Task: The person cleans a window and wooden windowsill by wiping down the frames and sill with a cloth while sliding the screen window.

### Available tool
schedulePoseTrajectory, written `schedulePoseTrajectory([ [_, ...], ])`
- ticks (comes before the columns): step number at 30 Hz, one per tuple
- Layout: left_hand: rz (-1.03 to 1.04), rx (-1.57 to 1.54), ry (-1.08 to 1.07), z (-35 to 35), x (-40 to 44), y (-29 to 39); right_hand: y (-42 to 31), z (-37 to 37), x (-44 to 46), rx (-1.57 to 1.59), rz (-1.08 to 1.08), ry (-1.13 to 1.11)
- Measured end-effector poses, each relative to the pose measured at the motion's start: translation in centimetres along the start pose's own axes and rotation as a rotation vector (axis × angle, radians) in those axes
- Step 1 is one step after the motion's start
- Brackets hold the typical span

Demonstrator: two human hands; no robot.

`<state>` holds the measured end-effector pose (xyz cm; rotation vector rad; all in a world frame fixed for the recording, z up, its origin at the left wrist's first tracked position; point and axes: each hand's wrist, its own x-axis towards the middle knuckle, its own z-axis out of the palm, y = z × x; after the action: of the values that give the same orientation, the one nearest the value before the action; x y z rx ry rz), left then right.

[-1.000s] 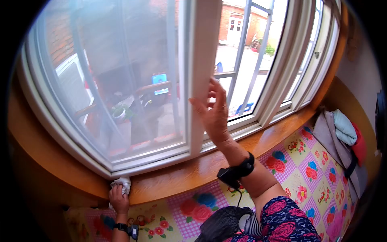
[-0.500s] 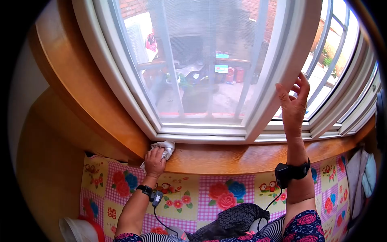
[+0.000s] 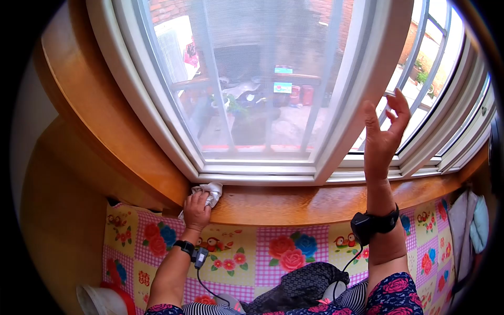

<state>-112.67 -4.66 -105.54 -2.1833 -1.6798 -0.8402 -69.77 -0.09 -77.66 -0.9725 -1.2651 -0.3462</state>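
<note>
My left hand (image 3: 197,211) presses a crumpled white cloth (image 3: 212,193) onto the left end of the wooden sill (image 3: 273,205), its fingers closed over it. Part of the cloth is hidden under the hand. My right hand (image 3: 385,134) is raised in front of the right edge of the white window sash (image 3: 350,110). Its thumb and fingers are apart and hold nothing. I cannot tell whether the thumb touches the sash. Behind the fingers, the window opening shows grey bars (image 3: 415,50).
Wooden trim (image 3: 113,110) curves up the left side. Below the sill hangs a flowered, checked covering (image 3: 247,244). A pale bucket (image 3: 94,300) stands at lower left, and folded cloths (image 3: 472,226) hang at right. Cabled black bands (image 3: 375,226) circle both arms.
My right hand has come away from the sash edge slightly, and its fingers have spread. The left hand stays on the cloth at the sill corner. The whole view has shifted a little.
</note>
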Motion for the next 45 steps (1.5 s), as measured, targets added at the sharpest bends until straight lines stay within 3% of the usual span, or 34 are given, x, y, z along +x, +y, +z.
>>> schedulePoseTrajectory([
  [1, -0.001, 0.000, -0.003, -0.1, 0.0, 0.0, -0.5, -0.3, 0.2, -0.036, -0.090, 0.062],
  [3, 0.000, 0.003, -0.005, 0.1, -0.1, -0.1, -1.7, -1.2, 0.3, 0.184, -0.167, -0.031],
  [8, 0.009, 0.006, -0.001, 0.6, -0.3, -0.5, -9.2, -4.6, 1.8, 0.587, -0.506, -0.355],
  [11, 0.011, 0.024, -0.007, 0.6, -0.3, -0.5, -12.8, -7.2, 2.5, 0.846, -0.601, -0.511],
  [24, 0.003, 0.001, -0.011, 0.8, -0.7, -0.8, -13.2, -10.8, 1.9, 1.086, -0.530, -0.633],
  [45, 0.014, -0.010, -0.026, 0.3, -0.1, -0.2, -14.3, -11.7, 1.7, 1.181, -0.439, -0.702],
])
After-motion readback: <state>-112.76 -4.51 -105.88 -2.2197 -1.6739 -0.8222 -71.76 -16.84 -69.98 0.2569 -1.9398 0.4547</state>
